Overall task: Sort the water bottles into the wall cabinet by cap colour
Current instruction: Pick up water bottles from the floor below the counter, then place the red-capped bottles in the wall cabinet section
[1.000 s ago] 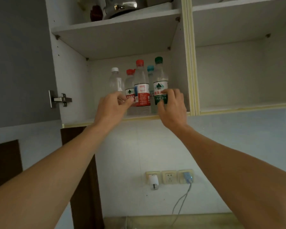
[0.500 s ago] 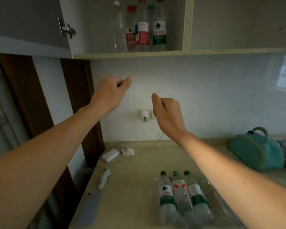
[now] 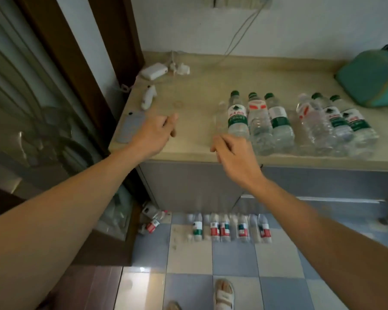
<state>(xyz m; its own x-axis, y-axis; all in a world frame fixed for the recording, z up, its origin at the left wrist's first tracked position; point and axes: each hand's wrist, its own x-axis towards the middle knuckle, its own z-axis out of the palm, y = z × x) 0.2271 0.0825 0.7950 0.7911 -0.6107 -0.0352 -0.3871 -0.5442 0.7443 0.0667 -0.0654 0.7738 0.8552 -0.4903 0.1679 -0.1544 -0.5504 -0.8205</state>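
Several green-capped water bottles lie side by side on the beige counter: a left group and a right group. My right hand hovers at the counter's front edge, just left of the nearest green-capped bottle, fingers loosely curled and holding nothing. Further left, my left hand floats above bare counter, loosely curled and empty too. More bottles with red and green labels lie in a row on the tiled floor below. The wall cabinet is out of view.
A grey phone, a white charger and small white items sit at the counter's left end. A teal bag stands at the right. A dark door frame borders the left. My sandalled foot is on the floor.
Both hands let go of the bottles in the cabinet and dropped to counter height. The view swung down from the cabinet to the counter and floor.
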